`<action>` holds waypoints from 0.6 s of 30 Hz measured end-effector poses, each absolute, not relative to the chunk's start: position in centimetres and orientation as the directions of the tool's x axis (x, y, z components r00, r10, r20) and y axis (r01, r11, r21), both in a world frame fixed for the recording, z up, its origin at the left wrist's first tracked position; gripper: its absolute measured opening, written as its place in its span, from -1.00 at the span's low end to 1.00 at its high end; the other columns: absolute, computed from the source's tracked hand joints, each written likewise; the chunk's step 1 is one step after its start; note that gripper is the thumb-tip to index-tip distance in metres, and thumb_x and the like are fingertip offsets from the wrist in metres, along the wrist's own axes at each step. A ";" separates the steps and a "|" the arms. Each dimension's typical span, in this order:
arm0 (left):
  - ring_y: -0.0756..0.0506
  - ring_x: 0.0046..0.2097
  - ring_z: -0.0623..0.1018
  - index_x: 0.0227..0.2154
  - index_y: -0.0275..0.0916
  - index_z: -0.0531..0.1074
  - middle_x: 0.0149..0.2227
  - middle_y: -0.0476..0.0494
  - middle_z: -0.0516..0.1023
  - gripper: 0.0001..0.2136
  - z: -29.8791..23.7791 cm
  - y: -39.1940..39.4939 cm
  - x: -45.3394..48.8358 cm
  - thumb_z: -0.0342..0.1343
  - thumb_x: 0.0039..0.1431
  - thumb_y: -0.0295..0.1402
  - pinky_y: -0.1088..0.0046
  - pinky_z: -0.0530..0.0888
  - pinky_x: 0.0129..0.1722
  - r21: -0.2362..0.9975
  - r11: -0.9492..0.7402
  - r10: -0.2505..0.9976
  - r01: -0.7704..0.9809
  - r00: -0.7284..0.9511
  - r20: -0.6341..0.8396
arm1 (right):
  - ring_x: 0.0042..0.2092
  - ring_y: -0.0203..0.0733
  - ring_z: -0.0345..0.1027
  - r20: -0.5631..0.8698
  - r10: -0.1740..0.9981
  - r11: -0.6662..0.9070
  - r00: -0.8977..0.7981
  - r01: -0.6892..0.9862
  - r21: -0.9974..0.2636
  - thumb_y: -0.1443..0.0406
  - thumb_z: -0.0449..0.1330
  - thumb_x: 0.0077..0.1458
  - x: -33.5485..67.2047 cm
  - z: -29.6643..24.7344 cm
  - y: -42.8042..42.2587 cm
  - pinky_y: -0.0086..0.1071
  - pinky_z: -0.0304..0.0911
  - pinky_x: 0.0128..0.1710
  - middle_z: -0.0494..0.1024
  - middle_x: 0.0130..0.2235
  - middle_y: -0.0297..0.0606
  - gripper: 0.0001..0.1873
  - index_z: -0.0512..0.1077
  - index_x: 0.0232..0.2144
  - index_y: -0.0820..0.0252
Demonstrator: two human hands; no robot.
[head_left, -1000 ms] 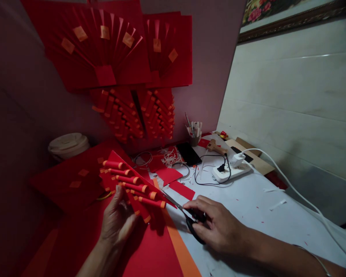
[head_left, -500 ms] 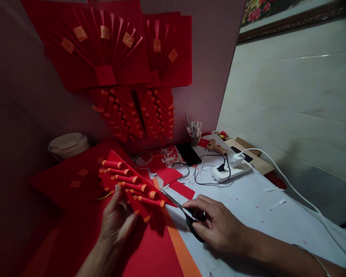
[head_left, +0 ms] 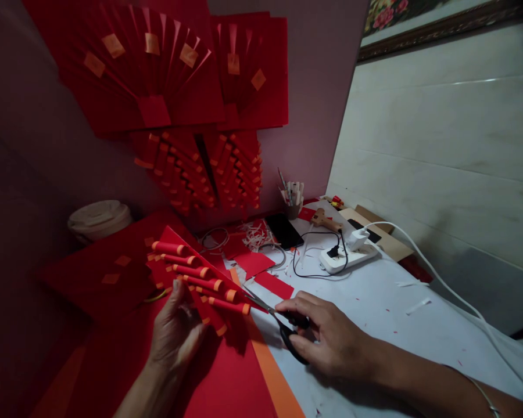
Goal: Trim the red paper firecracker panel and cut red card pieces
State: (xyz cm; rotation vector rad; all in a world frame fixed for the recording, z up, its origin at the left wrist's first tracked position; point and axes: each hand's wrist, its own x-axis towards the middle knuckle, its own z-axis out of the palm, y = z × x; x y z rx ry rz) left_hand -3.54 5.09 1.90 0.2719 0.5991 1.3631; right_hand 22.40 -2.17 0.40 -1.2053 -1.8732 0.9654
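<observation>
My left hand (head_left: pixel 176 331) grips a red paper firecracker decoration (head_left: pixel 200 271), with its thumb against the rolled tubes. Each red tube has orange bands at its ends, and the tubes stand in slanting rows on a red paper backing. My right hand (head_left: pixel 326 334) holds black-handled scissors (head_left: pixel 283 325), fingers in the loops. The blades point up and left, lying at the right edge of the red backing. Whether they are cutting into it I cannot tell. Under the decoration lie large red paper sheets (head_left: pixel 226 380) and an orange strip (head_left: pixel 272 368).
A power strip (head_left: pixel 346 258) with cables, a glue gun (head_left: pixel 325 220), a black phone (head_left: pixel 284 230) and a pen cup (head_left: pixel 292 203) stand toward the back. Red scraps (head_left: pixel 273 285) and white shreds (head_left: pixel 257 235) litter the table. Finished-looking red paper decorations (head_left: pixel 157 75) hang on the wall.
The view has shifted very slightly. Both hands, the scissors and the decoration hold nearly the same positions.
</observation>
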 end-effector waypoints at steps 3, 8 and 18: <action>-0.14 -0.31 0.70 -0.17 -0.13 0.58 -0.32 -0.14 0.73 -0.59 2.0 5.0 -3.5 -0.22 0.39 -0.49 0.24 0.66 -0.28 0.526 0.197 0.966 -0.827 0.074 -0.246 | -0.35 -0.27 0.30 0.178 0.927 0.313 -0.329 0.423 -0.850 0.48 0.22 -0.04 22.5 0.5 -2.2 -0.39 0.27 -0.36 0.43 -0.25 -0.28 -0.47 0.46 0.02 0.09; -0.15 -0.31 0.70 -0.13 -0.16 0.57 -0.32 -0.16 0.73 -0.63 2.0 5.1 -3.4 -0.18 0.38 -0.48 0.24 0.66 -0.27 0.531 0.200 0.965 -0.823 0.071 -0.253 | -0.36 -0.28 0.29 0.172 0.928 0.311 -0.331 0.435 -0.845 0.48 0.21 -0.04 22.5 0.7 -2.3 -0.40 0.26 -0.37 0.42 -0.26 -0.31 -0.47 0.47 0.02 0.08; -0.16 -0.35 0.70 -0.32 -0.17 0.59 -0.35 -0.16 0.73 -0.58 2.2 5.1 -3.3 -0.22 0.38 -0.48 0.22 0.66 -0.33 0.521 0.199 0.963 -0.830 0.068 -0.259 | -0.37 -0.29 0.27 0.178 0.929 0.310 -0.325 0.417 -0.855 0.48 0.20 -0.02 22.4 0.3 -2.5 -0.41 0.25 -0.38 0.41 -0.25 -0.31 -0.48 0.46 0.02 0.07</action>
